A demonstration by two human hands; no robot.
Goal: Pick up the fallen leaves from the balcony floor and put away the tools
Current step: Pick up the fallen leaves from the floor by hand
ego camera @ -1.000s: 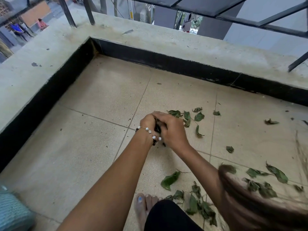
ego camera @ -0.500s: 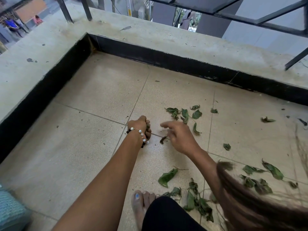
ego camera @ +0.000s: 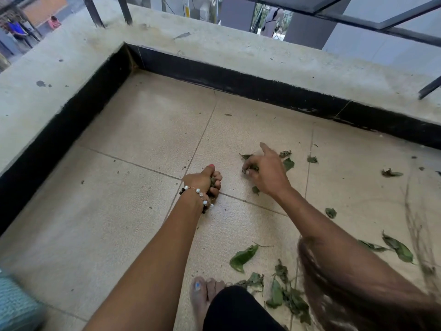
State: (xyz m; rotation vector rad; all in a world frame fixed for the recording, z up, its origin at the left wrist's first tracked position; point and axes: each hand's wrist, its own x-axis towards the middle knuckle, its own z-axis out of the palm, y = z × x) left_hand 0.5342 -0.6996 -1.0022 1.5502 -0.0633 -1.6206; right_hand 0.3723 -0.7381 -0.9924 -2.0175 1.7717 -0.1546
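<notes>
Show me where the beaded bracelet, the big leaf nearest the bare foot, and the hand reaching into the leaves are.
Beaded bracelet [ego camera: 199, 193]: head view, on the beads across the left wrist.
Big leaf [ego camera: 242, 257]: head view, middle of its blade.
Right hand [ego camera: 266, 172]: head view, back of the hand.

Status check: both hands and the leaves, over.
Left hand gripping a fistful of leaves. Right hand pinching leaves off the far cluster. More leaves by the foot and along the right. Nothing in the way.

leaves [ego camera: 243, 256]: green
floor tiles [ego camera: 148, 130]: beige, speckled
skirting [ego camera: 238, 84]: black
bracelet [ego camera: 199, 192]: white + blk beads
</notes>
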